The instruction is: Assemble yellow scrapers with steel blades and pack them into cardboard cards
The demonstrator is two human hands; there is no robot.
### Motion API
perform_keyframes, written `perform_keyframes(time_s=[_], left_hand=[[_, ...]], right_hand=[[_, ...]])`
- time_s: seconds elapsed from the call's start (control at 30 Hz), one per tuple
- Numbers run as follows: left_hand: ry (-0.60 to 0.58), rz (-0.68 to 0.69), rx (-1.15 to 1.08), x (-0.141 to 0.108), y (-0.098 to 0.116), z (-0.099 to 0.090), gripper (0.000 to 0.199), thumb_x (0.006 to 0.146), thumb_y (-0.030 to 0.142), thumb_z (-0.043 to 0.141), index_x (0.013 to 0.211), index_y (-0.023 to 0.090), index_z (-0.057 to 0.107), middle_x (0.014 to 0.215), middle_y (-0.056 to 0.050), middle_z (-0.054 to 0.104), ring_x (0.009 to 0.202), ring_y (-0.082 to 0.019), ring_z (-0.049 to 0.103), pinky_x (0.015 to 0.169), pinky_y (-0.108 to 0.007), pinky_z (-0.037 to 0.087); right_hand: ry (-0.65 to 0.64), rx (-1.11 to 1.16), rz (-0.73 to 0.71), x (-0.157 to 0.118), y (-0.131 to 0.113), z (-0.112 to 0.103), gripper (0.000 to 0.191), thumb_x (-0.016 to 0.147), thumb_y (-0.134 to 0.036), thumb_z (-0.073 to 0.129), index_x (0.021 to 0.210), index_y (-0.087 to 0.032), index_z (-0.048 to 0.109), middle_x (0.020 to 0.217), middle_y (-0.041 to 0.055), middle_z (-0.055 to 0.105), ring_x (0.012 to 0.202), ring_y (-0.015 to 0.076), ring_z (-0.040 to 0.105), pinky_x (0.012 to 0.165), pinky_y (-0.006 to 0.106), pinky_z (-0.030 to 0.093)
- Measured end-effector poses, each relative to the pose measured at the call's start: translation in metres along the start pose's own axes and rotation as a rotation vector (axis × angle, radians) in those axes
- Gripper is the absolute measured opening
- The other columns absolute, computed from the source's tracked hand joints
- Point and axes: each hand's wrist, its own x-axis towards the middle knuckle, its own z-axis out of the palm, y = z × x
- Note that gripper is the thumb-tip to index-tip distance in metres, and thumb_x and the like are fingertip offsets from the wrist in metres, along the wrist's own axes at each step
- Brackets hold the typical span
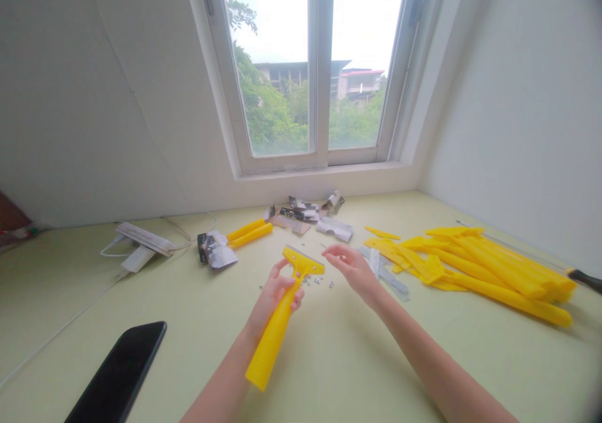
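Green tabletop (376, 366) — yellow scraper (277, 329) wrapped in left fingers (290, 285)

Black smartphone (117, 373) and white cable (56, 332) on pale green surface (141, 304), window (320, 66) beyond

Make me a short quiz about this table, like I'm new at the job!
1. Which hand grips the yellow plastic scraper?
2. True or false: the black phone lies on top of the pile of yellow handles.
3. What tiny things lie scattered near the right hand?

Key:
1. The left hand
2. False
3. Small metal nuts
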Motion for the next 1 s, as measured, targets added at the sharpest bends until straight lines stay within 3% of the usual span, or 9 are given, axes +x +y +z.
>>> perform_keyframes(time_s=[0.17, 0.33, 0.5, 0.57, 0.67, 0.8, 1.0], left_hand=[[0.022, 0.018, -0.01, 0.0, 0.002, 0.0, 0.048, 0.07, 0.013, 0.05, 0.113, 0.028, 0.035, 0.086, -0.001, 0.051, 0.048, -0.003, 0.047, 0.042, -0.012, 0.035], [0.028, 0.04, -0.037, 0.0, 0.003, 0.0, 0.05, 0.07, 0.013, 0.051, 0.115, 0.028, 0.036, 0.086, -0.001, 0.053, 0.048, -0.003, 0.046, 0.043, -0.012, 0.037], [0.052, 0.071, -0.037, 0.002, 0.004, -0.004, 0.048, 0.071, 0.013, 0.05, 0.114, 0.027, 0.035, 0.088, -0.003, 0.054, 0.049, -0.002, 0.046, 0.044, -0.011, 0.037], [0.062, 0.085, -0.032, 0.003, 0.004, -0.006, 0.047, 0.071, 0.013, 0.05, 0.113, 0.028, 0.035, 0.088, -0.002, 0.053, 0.049, -0.002, 0.047, 0.044, -0.011, 0.037], [0.083, 0.085, -0.032, 0.004, 0.003, -0.009, 0.047, 0.07, 0.013, 0.051, 0.112, 0.028, 0.036, 0.086, -0.001, 0.053, 0.049, -0.003, 0.047, 0.044, -0.012, 0.037], [0.1, 0.093, -0.034, 0.005, 0.002, -0.009, 0.047, 0.069, 0.013, 0.053, 0.111, 0.027, 0.037, 0.084, 0.0, 0.053, 0.049, -0.003, 0.047, 0.044, -0.012, 0.038], [0.093, 0.108, -0.039, 0.005, 0.002, -0.009, 0.045, 0.07, 0.013, 0.051, 0.111, 0.027, 0.038, 0.084, -0.001, 0.052, 0.049, -0.003, 0.047, 0.043, -0.012, 0.037]], right_hand=[[0.091, -0.594, -0.015, 0.0, 0.022, -0.023, 0.016, 0.073, -0.025, 0.051, 0.081, -0.017, 0.062, 0.085, 0.0075, 0.059, 0.084, 0.0207, 0.053, 0.077, 0.033, 0.039], [0.054, -0.818, 0.062, -0.003, 0.031, -0.026, 0.013, 0.072, -0.023, 0.052, 0.068, -0.017, 0.062, 0.081, 0.0097, 0.059, 0.08, 0.0219, 0.052, 0.069, 0.03, 0.038], [0.136, -0.774, 0.088, 0.002, 0.022, -0.028, 0.017, 0.079, -0.025, 0.046, 0.077, -0.018, 0.061, 0.073, 0.0074, 0.063, 0.068, 0.0198, 0.056, 0.058, 0.027, 0.038], [0.214, -0.655, -0.005, 0.003, 0.017, -0.032, 0.019, 0.082, -0.027, 0.042, 0.086, -0.019, 0.059, 0.073, 0.0054, 0.064, 0.066, 0.0183, 0.057, 0.057, 0.027, 0.039], [0.293, -0.447, -0.259, 0.001, 0.007, -0.038, 0.017, 0.083, -0.024, 0.042, 0.09, -0.02, 0.057, 0.082, 0.0052, 0.064, 0.071, 0.0176, 0.057, 0.059, 0.026, 0.042], [0.205, -0.362, -0.45, -0.005, -0.003, -0.039, 0.015, 0.082, -0.016, 0.044, 0.086, -0.02, 0.057, 0.08, 0.0043, 0.062, 0.07, 0.0157, 0.056, 0.059, 0.025, 0.043], [0.12, -0.36, -0.479, -0.009, -0.008, -0.036, 0.017, 0.081, -0.012, 0.043, 0.085, -0.02, 0.057, 0.079, 0.0037, 0.061, 0.068, 0.0143, 0.055, 0.06, 0.025, 0.042]])
